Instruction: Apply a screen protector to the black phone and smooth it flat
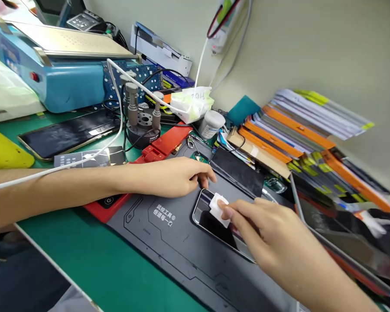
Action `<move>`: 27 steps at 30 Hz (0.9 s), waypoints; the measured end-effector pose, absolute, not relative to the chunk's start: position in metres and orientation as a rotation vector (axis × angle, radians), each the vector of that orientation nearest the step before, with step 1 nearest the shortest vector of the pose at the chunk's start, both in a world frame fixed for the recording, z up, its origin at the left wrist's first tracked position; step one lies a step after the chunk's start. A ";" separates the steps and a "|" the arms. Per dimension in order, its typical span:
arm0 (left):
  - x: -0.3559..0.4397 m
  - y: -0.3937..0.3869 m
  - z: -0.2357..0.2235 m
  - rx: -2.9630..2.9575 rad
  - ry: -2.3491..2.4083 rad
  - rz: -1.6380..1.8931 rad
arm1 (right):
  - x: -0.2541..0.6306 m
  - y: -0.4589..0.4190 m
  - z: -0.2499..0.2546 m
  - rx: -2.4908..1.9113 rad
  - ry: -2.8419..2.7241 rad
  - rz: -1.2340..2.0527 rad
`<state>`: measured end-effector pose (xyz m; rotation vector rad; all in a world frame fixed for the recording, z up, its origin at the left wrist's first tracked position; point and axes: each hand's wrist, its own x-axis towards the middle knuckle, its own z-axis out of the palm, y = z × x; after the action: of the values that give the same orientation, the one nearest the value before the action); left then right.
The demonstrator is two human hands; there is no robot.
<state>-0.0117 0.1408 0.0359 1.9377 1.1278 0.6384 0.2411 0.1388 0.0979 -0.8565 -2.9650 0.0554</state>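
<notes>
A phone [211, 223] with a dark, glossy screen lies face up on the grey work mat [169, 242]. My right hand [263, 225] pinches a folded white wipe [219, 210] and presses it against the upper part of the screen. The lower end of the phone is hidden under that hand. Just beyond the phone's top edge is my left hand [185, 175], its fingers loosely bent and apart. Nothing shows in the left fingers; whether a fingertip touches the phone I cannot tell.
Behind my left arm lie a red tool [159, 145], a dark round holder [143, 130] and another phone [71, 134]. A blue machine [71, 82] stands at the back left. Stacked boxes [299, 130] line the right. A white cable [117, 130] crosses my left forearm.
</notes>
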 end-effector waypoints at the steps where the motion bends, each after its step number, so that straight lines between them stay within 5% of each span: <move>1: -0.011 0.141 0.036 1.948 1.125 0.645 | 0.241 0.135 0.101 -0.902 -2.982 0.049; 12: -0.006 0.139 0.030 2.117 1.184 0.579 | 0.317 0.120 0.087 -1.336 -2.695 0.364; 27: -0.016 0.127 0.014 2.720 1.158 0.514 | 0.343 0.107 0.066 -0.887 -2.684 -0.002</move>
<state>-0.0160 0.1269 0.0137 2.7197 1.1577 0.5137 0.3426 0.1067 0.0656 -0.8866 -2.6843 -0.0023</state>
